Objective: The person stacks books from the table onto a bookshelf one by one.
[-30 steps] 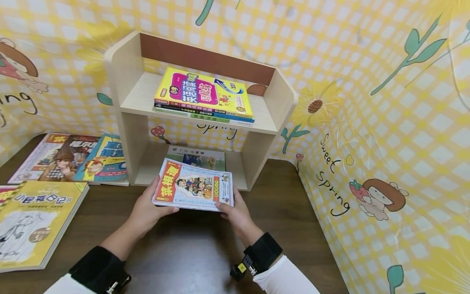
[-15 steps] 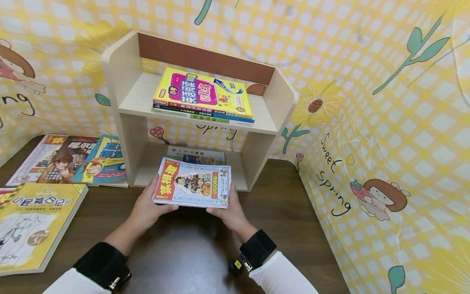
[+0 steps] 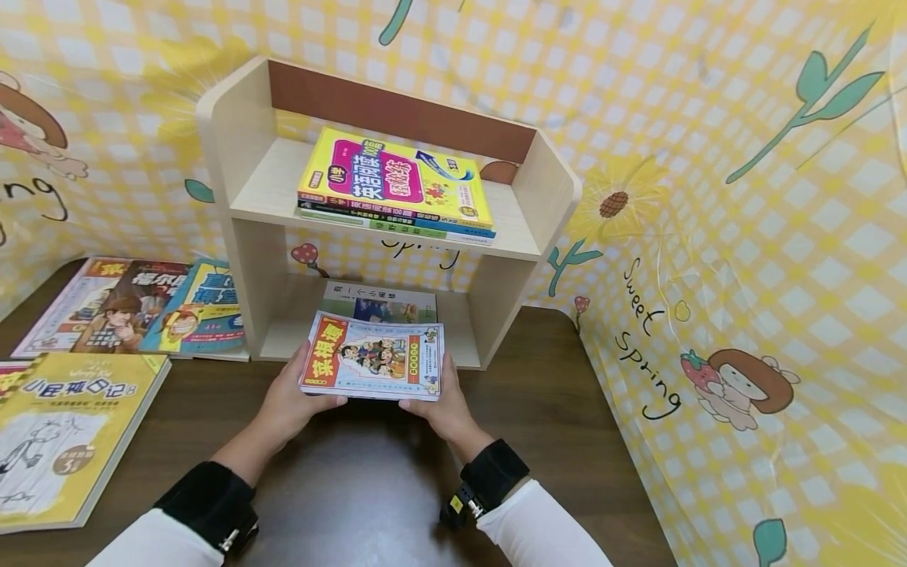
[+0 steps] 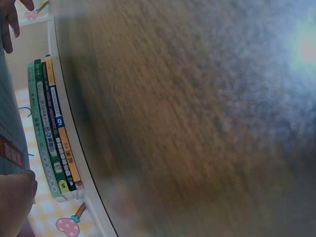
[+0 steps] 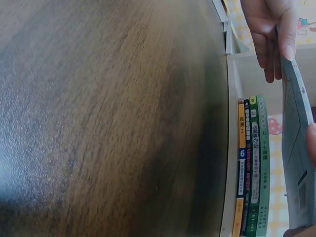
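Note:
Both hands hold a thin picture book (image 3: 372,367) with a red title strip, flat and just above the dark wooden table (image 3: 368,488), at the mouth of the lower bay of a pale wooden shelf (image 3: 234,157). My left hand (image 3: 308,391) grips its left edge, thumb on the cover. My right hand (image 3: 425,403) grips the right near corner. Inside the bay lies a stack of books (image 3: 380,300), whose spines (image 5: 252,168) show in the right wrist view. In that view the held book (image 5: 295,163) is edge-on and the left hand's fingers (image 5: 269,29) curl under it.
A yellow book (image 3: 393,183) tops a small stack on the upper shelf. More books lie on the table at the left: a large yellow one (image 3: 64,433) and two overlapping comics (image 3: 142,307). A yellow checked backdrop (image 3: 744,236) closes in the back and right side.
The book has been turned square to the shelf and eased slightly forward toward the lower bay. The right hand has shifted left along its near edge.

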Demonstrator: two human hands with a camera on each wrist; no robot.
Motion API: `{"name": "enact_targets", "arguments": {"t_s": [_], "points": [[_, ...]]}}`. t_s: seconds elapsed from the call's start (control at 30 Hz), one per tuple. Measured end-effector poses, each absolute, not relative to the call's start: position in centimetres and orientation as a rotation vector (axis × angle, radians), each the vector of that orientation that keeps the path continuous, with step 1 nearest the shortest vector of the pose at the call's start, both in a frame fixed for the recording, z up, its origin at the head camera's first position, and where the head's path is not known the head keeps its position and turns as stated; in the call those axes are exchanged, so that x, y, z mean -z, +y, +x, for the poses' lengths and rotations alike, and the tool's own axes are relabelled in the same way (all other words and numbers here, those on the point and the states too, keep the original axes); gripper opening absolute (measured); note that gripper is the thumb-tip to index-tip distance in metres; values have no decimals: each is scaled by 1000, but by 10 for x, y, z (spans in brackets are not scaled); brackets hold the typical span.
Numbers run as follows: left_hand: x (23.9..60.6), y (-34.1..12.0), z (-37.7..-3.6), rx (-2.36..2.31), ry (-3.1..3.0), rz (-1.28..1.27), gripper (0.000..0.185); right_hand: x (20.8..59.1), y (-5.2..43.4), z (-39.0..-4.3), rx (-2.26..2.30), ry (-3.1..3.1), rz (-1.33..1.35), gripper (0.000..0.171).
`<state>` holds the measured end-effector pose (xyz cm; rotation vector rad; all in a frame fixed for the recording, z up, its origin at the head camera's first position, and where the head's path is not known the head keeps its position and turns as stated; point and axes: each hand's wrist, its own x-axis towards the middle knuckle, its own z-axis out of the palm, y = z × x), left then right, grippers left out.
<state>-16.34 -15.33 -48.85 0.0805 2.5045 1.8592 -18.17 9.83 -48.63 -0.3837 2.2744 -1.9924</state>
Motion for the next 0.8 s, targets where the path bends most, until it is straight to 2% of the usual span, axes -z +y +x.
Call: {"name": "enact_targets", "arguments": {"t_s": [0.4,0.8], "points": [[496,-154,-171,-1895,2434,65,104,489,98,-190,2000,2197,-325,92],[502,-157,-189,-1882,2444,140,98,497,94,-202,1945,2285,-239,92]]}}
